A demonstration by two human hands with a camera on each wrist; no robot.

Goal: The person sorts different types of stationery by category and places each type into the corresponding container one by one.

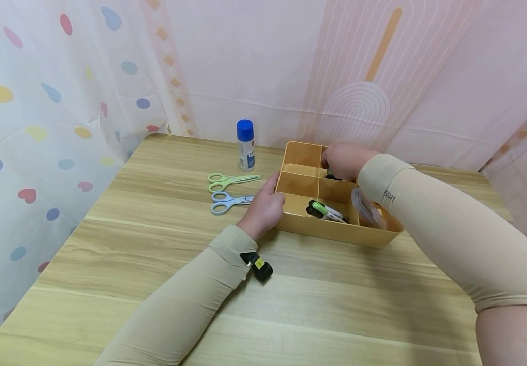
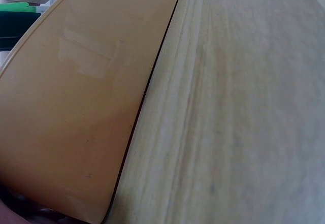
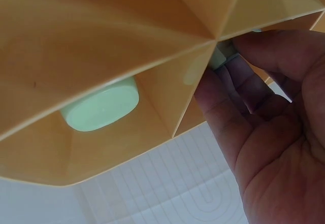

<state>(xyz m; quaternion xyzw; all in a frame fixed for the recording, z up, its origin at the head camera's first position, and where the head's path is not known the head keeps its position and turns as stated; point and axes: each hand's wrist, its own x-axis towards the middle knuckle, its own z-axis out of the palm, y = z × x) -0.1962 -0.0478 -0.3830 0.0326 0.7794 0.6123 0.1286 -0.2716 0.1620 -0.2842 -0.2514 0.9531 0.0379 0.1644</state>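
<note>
An orange-yellow divided desk organizer (image 1: 327,230) sits on the table. My left hand (image 1: 265,207) grips its left end at the front corner. From above, my right hand (image 1: 347,158) reaches into a back compartment, partly hiding it. In the right wrist view, the thumb and fingers of that hand (image 3: 284,122) pinch a small pale object (image 3: 218,59) beside a divider; most of it is hidden. A light green rounded object (image 3: 101,107) lies in a neighbouring compartment. Marker-like pens (image 1: 324,209), black, white and green, lean in a front compartment, with a clear plastic case (image 1: 367,207) to their right.
Left of the organizer, a glue stick (image 1: 246,152) with a blue cap stands upright. Green-handled scissors (image 1: 233,179) and blue-handled scissors (image 1: 228,202) lie in front of it on the wooden table (image 1: 318,305). A patterned curtain (image 1: 254,61) hangs along the back edge.
</note>
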